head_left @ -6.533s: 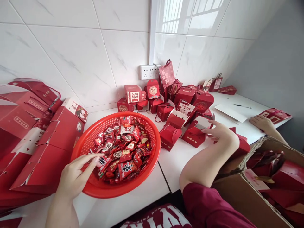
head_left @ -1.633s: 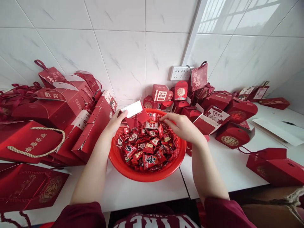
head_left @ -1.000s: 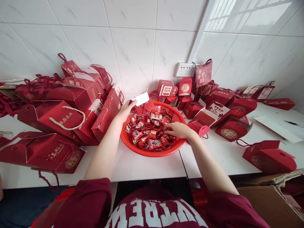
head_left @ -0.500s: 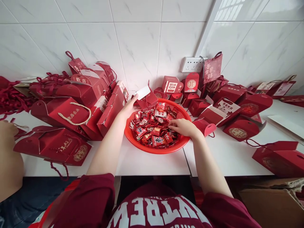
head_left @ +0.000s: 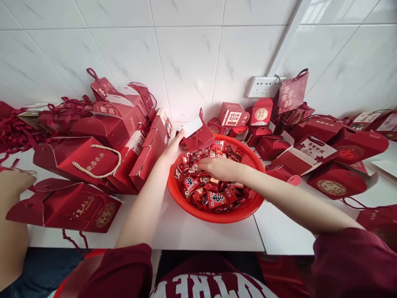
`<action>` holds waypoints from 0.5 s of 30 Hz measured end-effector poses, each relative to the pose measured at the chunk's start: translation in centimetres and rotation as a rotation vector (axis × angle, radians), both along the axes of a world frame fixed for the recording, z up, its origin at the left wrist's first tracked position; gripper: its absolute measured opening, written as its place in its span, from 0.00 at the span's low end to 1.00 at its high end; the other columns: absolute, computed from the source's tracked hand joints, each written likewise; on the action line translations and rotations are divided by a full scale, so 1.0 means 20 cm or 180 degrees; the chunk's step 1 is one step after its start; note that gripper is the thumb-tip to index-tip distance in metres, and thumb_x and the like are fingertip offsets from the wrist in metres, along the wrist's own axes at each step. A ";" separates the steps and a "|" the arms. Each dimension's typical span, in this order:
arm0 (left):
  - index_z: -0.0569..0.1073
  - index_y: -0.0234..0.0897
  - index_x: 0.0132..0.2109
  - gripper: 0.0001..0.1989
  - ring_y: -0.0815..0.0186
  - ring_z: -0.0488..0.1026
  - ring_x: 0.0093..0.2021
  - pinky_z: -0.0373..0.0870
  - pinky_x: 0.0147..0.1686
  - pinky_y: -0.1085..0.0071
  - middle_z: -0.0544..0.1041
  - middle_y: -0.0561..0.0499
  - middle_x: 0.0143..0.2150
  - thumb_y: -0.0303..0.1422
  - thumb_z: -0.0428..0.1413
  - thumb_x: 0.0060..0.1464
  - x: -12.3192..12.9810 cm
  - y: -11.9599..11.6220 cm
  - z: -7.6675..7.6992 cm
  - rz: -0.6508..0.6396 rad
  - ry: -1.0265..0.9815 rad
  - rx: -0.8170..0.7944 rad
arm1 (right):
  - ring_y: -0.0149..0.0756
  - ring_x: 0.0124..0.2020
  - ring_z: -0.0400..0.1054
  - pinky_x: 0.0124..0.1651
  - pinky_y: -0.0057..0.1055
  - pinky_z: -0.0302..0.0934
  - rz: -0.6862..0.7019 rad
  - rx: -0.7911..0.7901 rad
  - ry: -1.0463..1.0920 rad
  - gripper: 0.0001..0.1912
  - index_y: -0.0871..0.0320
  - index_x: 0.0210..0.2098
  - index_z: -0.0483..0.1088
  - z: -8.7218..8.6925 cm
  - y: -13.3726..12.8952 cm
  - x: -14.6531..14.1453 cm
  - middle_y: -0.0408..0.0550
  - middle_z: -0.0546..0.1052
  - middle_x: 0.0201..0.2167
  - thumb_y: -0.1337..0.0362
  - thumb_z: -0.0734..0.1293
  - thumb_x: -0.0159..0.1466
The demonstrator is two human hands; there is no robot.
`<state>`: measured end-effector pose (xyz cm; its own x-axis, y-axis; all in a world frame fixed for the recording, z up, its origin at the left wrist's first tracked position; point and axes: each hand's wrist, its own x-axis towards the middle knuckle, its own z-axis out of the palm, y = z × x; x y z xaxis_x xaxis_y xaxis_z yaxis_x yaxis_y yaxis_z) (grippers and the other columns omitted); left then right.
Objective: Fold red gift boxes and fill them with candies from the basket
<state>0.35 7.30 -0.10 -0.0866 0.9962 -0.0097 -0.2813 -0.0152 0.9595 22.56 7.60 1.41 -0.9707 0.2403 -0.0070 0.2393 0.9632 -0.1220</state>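
At the far-left rim of the red basket (head_left: 201, 212), a small red box (head_left: 201, 138) is held tilted by the left hand (head_left: 174, 150), its pale inner flap pinched between thumb and fingers. Flaps unclosed; contents hidden, so how far it is filled cannot be told.

Over the middle of the basket, the wrapped sweets (head_left: 216, 199) are reached into by the right hand (head_left: 221, 167). Fingers bent down among the wrappers; whether a sweet is gripped cannot be seen. Many sweets are heaped in the basket, so the supply is judged far from used up.

To the left, boxes are stacked and leaned together, among them a rope-handled box (head_left: 85, 156) and a medallion box (head_left: 72, 209) lying in front. Folded into shape, both; end flaps are seen standing loose. Dark red ribbons (head_left: 14, 130) are heaped beyond.

To the right, more boxes are crowded by the wall. Gaping: a white-lined box (head_left: 294, 160). Whether any are packed cannot be told from outside, so no count of finished ones is possible. Work is judged midway on the held box, with its closing undone.

At the left edge, another person's hand (head_left: 18, 181) is seen near a red cord.
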 end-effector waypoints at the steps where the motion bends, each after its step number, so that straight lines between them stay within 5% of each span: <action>1: 0.72 0.42 0.57 0.30 0.53 0.76 0.51 0.75 0.49 0.57 0.77 0.42 0.55 0.55 0.58 0.54 0.00 0.00 0.00 -0.0017 0.0006 0.0037 | 0.40 0.49 0.73 0.48 0.35 0.65 0.0088 0.0019 -0.0071 0.17 0.60 0.51 0.71 -0.02 0.01 -0.07 0.57 0.76 0.50 0.76 0.57 0.68; 8: 0.73 0.41 0.57 0.30 0.51 0.74 0.55 0.74 0.51 0.57 0.77 0.43 0.55 0.53 0.60 0.53 -0.01 -0.02 -0.02 -0.0046 0.0206 0.0274 | 0.46 0.42 0.76 0.43 0.39 0.66 0.0232 -0.0138 -0.0377 0.18 0.66 0.53 0.69 -0.10 0.07 -0.25 0.62 0.79 0.41 0.79 0.58 0.66; 12: 0.71 0.39 0.58 0.31 0.52 0.71 0.60 0.68 0.58 0.58 0.76 0.43 0.57 0.54 0.58 0.55 -0.02 -0.03 -0.02 -0.0041 0.0568 0.0411 | 0.37 0.37 0.74 0.38 0.31 0.64 0.0344 -0.0680 -0.0255 0.13 0.61 0.51 0.70 0.03 0.05 -0.13 0.53 0.80 0.39 0.69 0.63 0.68; 15: 0.70 0.39 0.58 0.29 0.50 0.67 0.64 0.63 0.62 0.58 0.75 0.43 0.59 0.52 0.58 0.56 -0.02 -0.05 -0.01 -0.0020 0.0973 0.0468 | 0.33 0.33 0.72 0.36 0.29 0.63 0.0389 -0.1882 0.0080 0.11 0.62 0.47 0.73 0.16 0.01 -0.01 0.50 0.79 0.37 0.63 0.66 0.68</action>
<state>0.01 6.27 -0.27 -0.0571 0.9855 0.1596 0.0184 -0.1588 0.9871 22.31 7.80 4.55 -0.9926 0.0895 -0.0820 0.1213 0.7506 -0.6495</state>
